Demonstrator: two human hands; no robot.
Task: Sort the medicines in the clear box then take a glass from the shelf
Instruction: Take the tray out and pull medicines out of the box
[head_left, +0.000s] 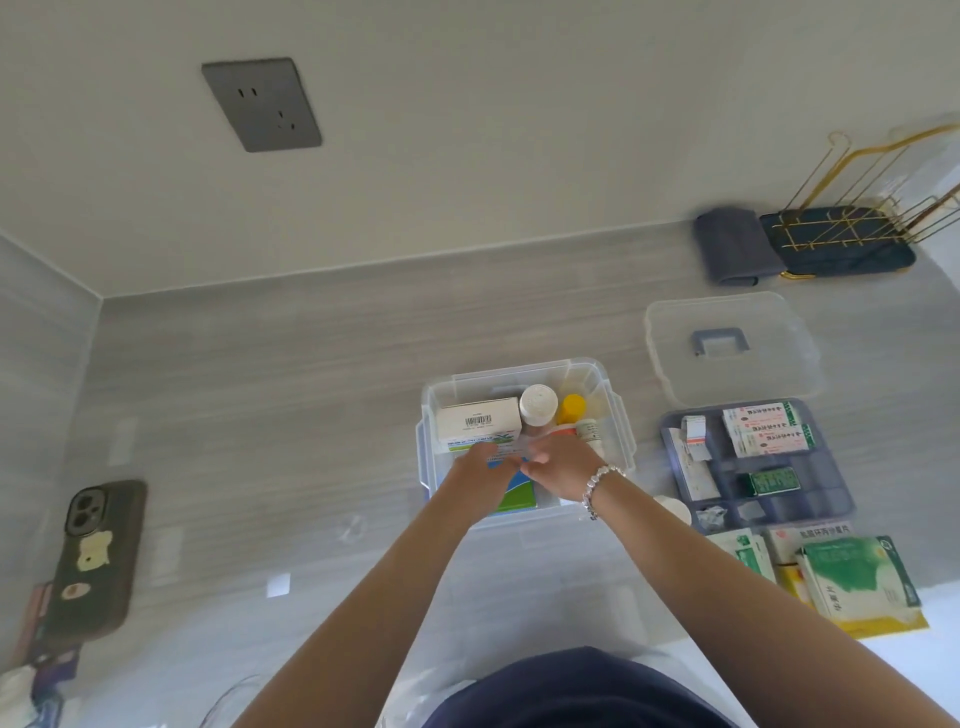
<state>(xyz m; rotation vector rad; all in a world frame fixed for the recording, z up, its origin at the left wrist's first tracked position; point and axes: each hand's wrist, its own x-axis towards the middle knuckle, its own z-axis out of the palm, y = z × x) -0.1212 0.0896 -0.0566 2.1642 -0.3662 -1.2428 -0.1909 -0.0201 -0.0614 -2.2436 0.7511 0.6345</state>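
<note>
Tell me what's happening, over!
Both hands, left hand and right hand, inside clear box, grips unclear. Medicines half sorted. Lid off, nothing blocking.

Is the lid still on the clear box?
No, the lid lies on the counter to the right of the open clear box.

Grey streaked counter (260, 364) runs under a plain pale wall (467, 130); a dark socket (261, 104) sits high on it, left, and a gold rack (852, 228) stands far right of the socket.
</note>
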